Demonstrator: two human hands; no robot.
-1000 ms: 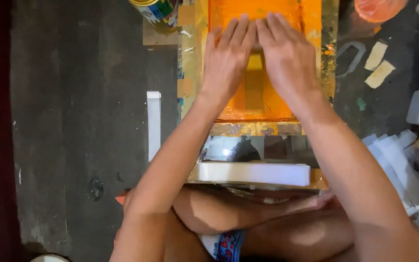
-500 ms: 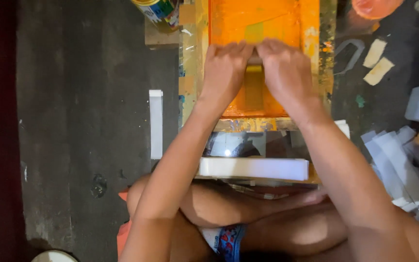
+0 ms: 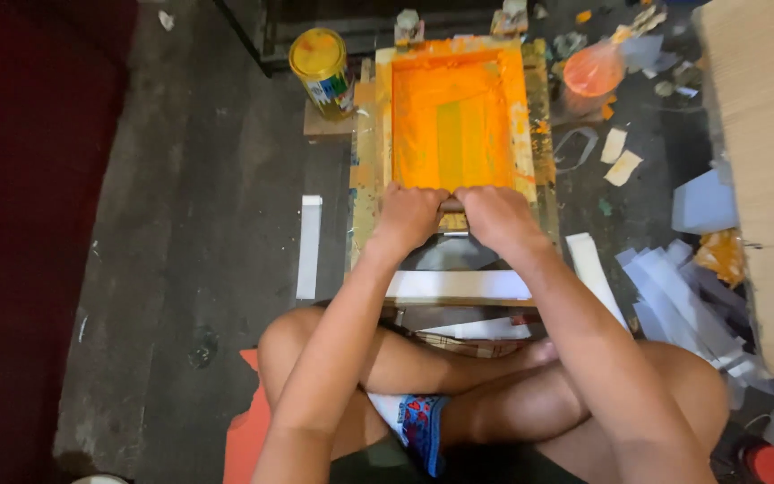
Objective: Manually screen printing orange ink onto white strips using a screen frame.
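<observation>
Together, both hands (image 3: pixel 454 218) clench a squeegee (image 3: pixel 451 205) at the orange screen's (image 3: pixel 450 121) near edge.

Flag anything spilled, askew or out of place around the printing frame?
Orange ink has smeared past the mesh onto the wooden screen frame, mostly its right rail. White paper strips lie scattered loosely on the floor to the right. Both hands, left hand and right hand, grip the squeegee at the near edge; nothing looks broken.

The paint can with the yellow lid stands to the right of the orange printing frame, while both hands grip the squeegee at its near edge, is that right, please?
Not quite: the head view shows the paint can standing left of the orange printing frame. The left hand and right hand do grip the squeegee at its near edge.
</observation>
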